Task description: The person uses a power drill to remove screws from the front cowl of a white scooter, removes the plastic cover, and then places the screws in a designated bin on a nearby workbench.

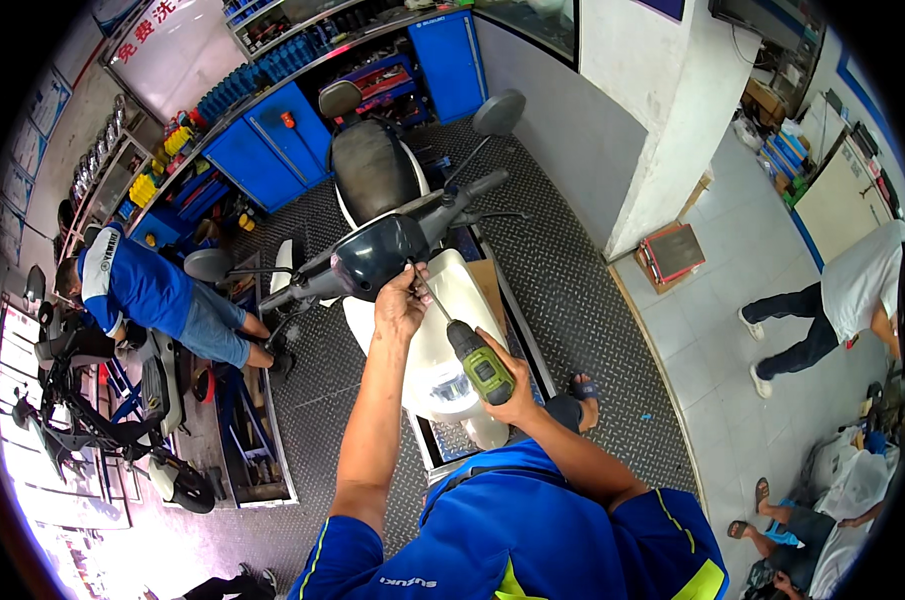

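Observation:
A green and black cordless drill [485,370] is in my right hand [515,400], whose fingers wrap round its grip. Its long thin bit [436,303] points up and left at the dark front cover [378,254] of a white scooter's handlebar. My left hand [402,304] is closed at the bit's far end, fingertips pinched against the cover. Whether a screw sits between those fingertips is too small to see. Below them is the scooter's white front body [438,335], with the headlight [442,390] beside my right wrist.
Round mirrors [499,112] stick out from the handlebar. The scooter stands over a metal-framed lift [517,330] in a dark textured floor [562,260]. At left, a person in blue [162,285] bends by a stripped motorcycle [102,400]. Blue cabinets [262,160] line the back.

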